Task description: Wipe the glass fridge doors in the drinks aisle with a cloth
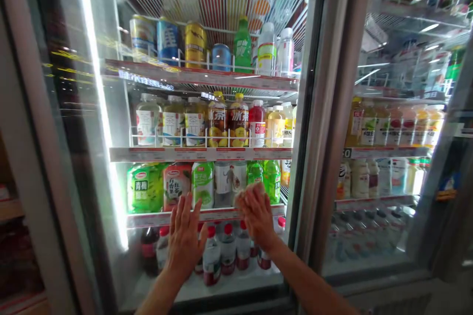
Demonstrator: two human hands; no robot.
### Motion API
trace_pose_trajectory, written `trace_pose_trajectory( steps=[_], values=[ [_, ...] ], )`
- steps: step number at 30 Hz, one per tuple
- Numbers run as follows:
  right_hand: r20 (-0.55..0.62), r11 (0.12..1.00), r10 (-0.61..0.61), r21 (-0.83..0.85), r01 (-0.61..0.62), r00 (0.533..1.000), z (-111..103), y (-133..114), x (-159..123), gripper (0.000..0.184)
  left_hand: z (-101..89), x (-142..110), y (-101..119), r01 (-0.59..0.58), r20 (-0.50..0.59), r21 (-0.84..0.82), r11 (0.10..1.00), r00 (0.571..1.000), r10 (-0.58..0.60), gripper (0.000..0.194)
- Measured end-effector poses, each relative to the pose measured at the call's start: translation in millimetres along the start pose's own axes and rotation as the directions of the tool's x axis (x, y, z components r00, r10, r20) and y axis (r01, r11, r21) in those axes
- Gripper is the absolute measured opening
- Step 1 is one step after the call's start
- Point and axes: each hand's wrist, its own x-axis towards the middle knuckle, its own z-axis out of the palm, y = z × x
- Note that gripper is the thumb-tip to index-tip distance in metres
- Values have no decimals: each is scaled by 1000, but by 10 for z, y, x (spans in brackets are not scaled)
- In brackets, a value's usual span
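My left hand (184,234) is raised in front of the glass door (129,275) of a lit drinks fridge. Its fingers are stretched out and apart, with nothing in it; whether the palm touches the glass I cannot tell. To the right, my right hand (257,216) presses a pale, crumpled cloth (241,201) toward the glass, fingers bent over it. Most of the cloth is hidden under the hand. Behind the hands, a green carton-like bottle (203,184) and several red-capped bottles (212,256) stand inside.
Shelves (199,154) of bottles and cans fill the fridge. A bright light strip (99,88) runs down its left side. The metal door frame (328,123) divides it from a second drinks fridge (388,152) on the right. Reflections show on the glass.
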Motion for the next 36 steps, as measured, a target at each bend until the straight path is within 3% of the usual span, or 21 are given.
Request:
trace_pose_trajectory(
  steps=[2,3,6,8,10,12,14,16,18,19,20,22,24,25,26,28,30,31,33,36],
  values=[
    [66,996,-93,19,92,994,-19,17,4,44,-21,-6,-63,9,4,13,1000,1000,-9,73],
    [46,998,-62,3,62,997,-32,69,43,44,-33,-3,-98,19,0,19,1000,1000,-19,72],
    [-169,973,201,-80,-216,965,-44,241,244,47,-61,26,-175,53,-22,35,998,998,-52,71],
    [-225,957,252,-85,-276,941,-21,223,316,49,-62,48,-191,55,-24,39,998,998,-54,70],
    [-119,990,120,-55,-128,986,3,106,287,48,-51,58,-189,38,-13,37,999,999,-37,70],
    [26,997,-77,1,77,997,5,24,242,45,-39,54,-193,19,-4,37,999,1000,-19,70],
    [47,993,-120,2,120,992,-18,76,286,44,-37,41,-213,15,-8,44,999,1000,-14,70],
    [-81,998,34,-57,-38,996,-39,214,424,45,-46,31,-238,20,-20,52,998,1000,-19,70],
    [-239,972,195,-86,-220,951,-30,286,547,48,-57,30,-249,23,-27,54,998,999,-22,70],
    [-257,965,223,-82,-251,940,-13,260,566,49,-62,31,-249,24,-28,53,998,999,-23,70],
    [-220,972,204,-74,-225,954,9,192,549,49,-66,34,-248,26,-26,53,998,999,-25,71],
    [-37,999,29,-32,-30,999,53,-9,442,48,-76,40,-258,26,-22,59,998,999,-25,71],
    [94,981,-196,26,194,976,78,-159,359,46,-94,45,-300,25,-15,72,997,1000,-24,70],
    [109,971,-237,39,234,965,83,-181,367,45,-107,47,-333,29,-16,80,996,999,-28,69],
    [90,977,-212,31,210,973,85,-167,416,45,-121,48,-371,36,-27,89,995,999,-33,69],
    [-25,1000,-19,-14,19,1000,95,-88,592,45,-149,44,-441,53,-51,103,993,998,-48,70],
    [-132,989,136,-37,-142,982,124,-65,746,46,-167,26,-484,57,-58,116,992,997,-51,70],
    [-133,987,148,-36,-154,980,146,-103,774,46,-171,11,-495,51,-47,121,991,998,-45,69],
    [-30,1000,2,-8,-2,1000,190,-259,722,46,-175,-28,-513,34,-15,134,990,999,-32,67],
    [119,954,-299,79,291,947,236,-473,598,44,-195,-88,-578,30,10,154,988,999,-32,64]
  ],
)
